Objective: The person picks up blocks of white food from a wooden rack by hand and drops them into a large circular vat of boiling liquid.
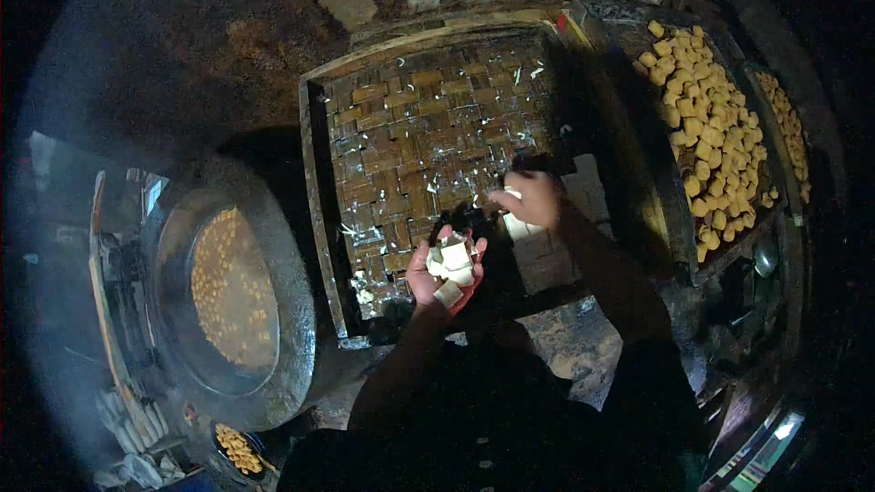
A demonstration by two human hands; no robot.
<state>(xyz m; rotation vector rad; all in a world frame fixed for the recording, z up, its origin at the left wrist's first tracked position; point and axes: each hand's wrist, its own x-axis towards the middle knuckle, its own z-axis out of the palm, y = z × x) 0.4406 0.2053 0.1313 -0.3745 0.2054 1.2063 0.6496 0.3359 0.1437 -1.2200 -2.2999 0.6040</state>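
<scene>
My left hand (422, 279) is palm up with its fingers curled around a small heap of white tofu pieces (455, 257). My right hand (538, 199) is closed beside it, thumb and fingers pinched on a pale piece of tofu (513, 192), mostly covered by the hand. Under my right wrist, pale tofu (545, 255) lies flat at the right side of the wood-framed tray. The tray's woven bamboo mat (410, 141) carries scattered white crumbs.
To the left, a large round pan (296, 310) holds frying golden pieces in bubbling liquid. Golden tofu cubes (706, 137) are heaped in a tray at right, with another tray (786, 128) beyond it. A dark bowl of fried pieces (239, 449) sits at lower left.
</scene>
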